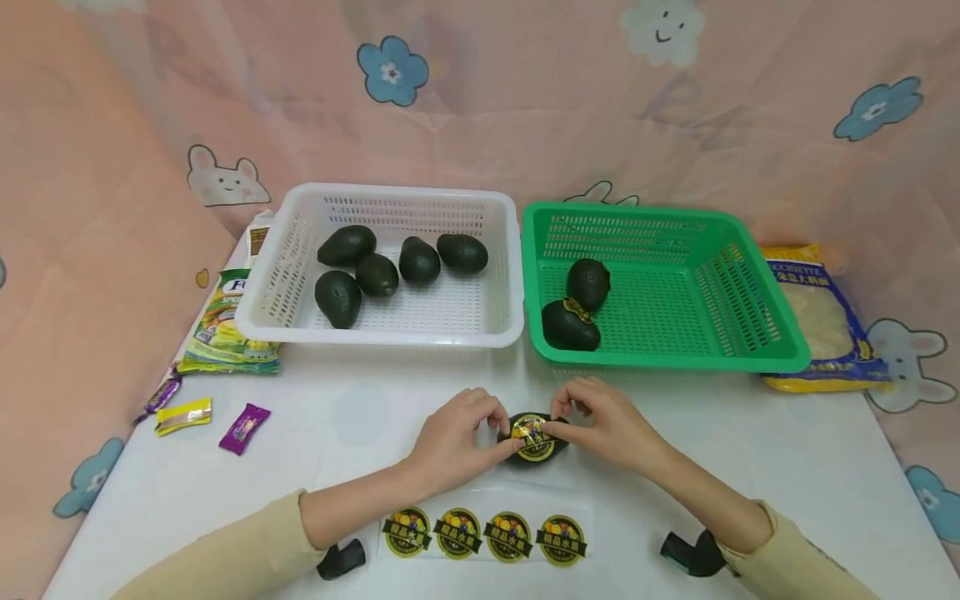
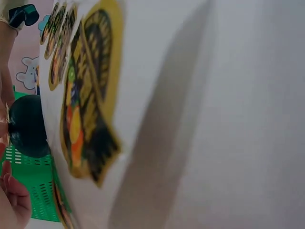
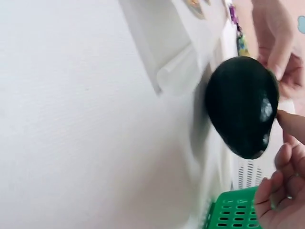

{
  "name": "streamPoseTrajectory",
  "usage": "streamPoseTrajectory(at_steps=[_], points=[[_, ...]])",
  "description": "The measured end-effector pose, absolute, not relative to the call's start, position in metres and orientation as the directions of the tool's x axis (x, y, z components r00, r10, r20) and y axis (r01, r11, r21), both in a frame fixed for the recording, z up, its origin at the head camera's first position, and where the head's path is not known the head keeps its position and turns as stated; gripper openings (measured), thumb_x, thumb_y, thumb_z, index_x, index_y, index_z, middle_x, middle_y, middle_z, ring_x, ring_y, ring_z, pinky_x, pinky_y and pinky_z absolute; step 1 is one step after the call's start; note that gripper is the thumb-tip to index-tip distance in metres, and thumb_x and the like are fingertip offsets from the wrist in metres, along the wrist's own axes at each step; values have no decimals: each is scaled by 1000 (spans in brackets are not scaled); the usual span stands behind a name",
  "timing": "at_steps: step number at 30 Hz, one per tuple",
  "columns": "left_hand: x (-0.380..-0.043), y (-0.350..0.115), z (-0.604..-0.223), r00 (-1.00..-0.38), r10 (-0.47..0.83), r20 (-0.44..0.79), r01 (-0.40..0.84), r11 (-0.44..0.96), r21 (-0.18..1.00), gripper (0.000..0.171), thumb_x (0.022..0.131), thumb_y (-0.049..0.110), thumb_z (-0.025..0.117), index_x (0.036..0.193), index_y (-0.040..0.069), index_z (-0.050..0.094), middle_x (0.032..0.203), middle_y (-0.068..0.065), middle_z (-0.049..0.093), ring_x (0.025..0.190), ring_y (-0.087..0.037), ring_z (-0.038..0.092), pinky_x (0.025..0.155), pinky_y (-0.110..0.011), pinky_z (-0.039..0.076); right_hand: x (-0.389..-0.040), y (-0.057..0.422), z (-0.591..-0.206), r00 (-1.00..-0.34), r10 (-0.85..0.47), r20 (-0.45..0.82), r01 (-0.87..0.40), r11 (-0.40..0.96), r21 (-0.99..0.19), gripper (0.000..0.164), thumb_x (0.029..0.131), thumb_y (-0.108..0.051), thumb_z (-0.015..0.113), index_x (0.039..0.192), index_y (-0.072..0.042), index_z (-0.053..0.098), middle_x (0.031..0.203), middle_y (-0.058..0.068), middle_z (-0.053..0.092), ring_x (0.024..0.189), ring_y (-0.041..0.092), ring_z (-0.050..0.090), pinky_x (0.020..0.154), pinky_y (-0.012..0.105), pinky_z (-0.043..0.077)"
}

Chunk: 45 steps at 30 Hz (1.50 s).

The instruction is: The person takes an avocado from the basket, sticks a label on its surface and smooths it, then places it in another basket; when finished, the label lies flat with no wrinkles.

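Note:
A dark green avocado [image 1: 557,451] lies on the table between both hands, with a round black-and-gold fruit sticker [image 1: 534,435] on its top. My left hand [image 1: 465,437] reaches in from the left, and its thumb presses on the sticker. From the other side comes my right hand [image 1: 606,423], its thumb touching the sticker's right part. In the right wrist view, the right hand's bent fingers [image 3: 281,191] stand apart from the avocado [image 3: 243,107]. The left wrist view shows the left hand [image 2: 14,205] only in part at the edge, beside the avocado [image 2: 29,126].
A clear sheet with several stickers [image 1: 457,532] lies in front. Behind stand a white basket [image 1: 382,337] holding several avocados and a green basket [image 1: 675,360] holding two. Wrapped sweets [image 1: 244,429] and a food packet [image 1: 225,333] lie left; another packet [image 1: 817,325] lies right.

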<state>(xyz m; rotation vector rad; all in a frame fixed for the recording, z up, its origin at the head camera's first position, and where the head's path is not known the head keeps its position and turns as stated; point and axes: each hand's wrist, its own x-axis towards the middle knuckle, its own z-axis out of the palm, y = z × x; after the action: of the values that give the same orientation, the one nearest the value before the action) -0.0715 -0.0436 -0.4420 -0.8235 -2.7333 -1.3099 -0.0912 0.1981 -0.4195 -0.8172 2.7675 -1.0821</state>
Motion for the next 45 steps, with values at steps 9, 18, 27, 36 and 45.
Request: streamPoseTrajectory(at_steps=[9,18,27,36,45], points=[[-79,-40,-450,-712,562,422,701,527,480,43,77,51,78,113,27,75,97,8,52,79,-8,40,56,-14,33,-96,205,-431,-706,-659,259,-635,428,-643,22,80,-22,82,95,-26,66,83,-13,54,83,14,50,71,30,41],[-88,-31,-449,-718,612,332,671,481,564,48,78,49,77,118,25,66,121,4,57,109,-9,52,75,-27,52,-97,214,-424,-893,-449,33,-283,502,-817,31,83,-26,80,103,-9,63,93,0,60,86,18,56,75,28,48],[-103,-19,-431,-651,744,154,659,453,600,63,73,43,84,126,23,56,118,8,56,103,-5,54,75,-22,49,-103,227,-401,-898,-140,-417,440,-312,-842,15,99,-17,59,98,-4,66,95,1,68,85,5,63,75,14,51],[-169,16,-341,-544,807,232,685,267,678,60,71,33,87,121,16,59,113,6,60,102,-5,54,89,-22,43,-98,226,-404,-903,-101,-418,423,-385,-820,14,101,-9,49,97,-9,63,96,0,61,84,4,61,76,13,50],[-222,76,-348,-528,845,87,679,358,641,63,77,38,83,127,13,55,122,-3,56,109,-12,52,86,-18,43,-95,224,-412,-904,-128,-408,427,-342,-837,13,102,-15,54,99,-10,66,95,0,66,88,6,61,80,14,50]])
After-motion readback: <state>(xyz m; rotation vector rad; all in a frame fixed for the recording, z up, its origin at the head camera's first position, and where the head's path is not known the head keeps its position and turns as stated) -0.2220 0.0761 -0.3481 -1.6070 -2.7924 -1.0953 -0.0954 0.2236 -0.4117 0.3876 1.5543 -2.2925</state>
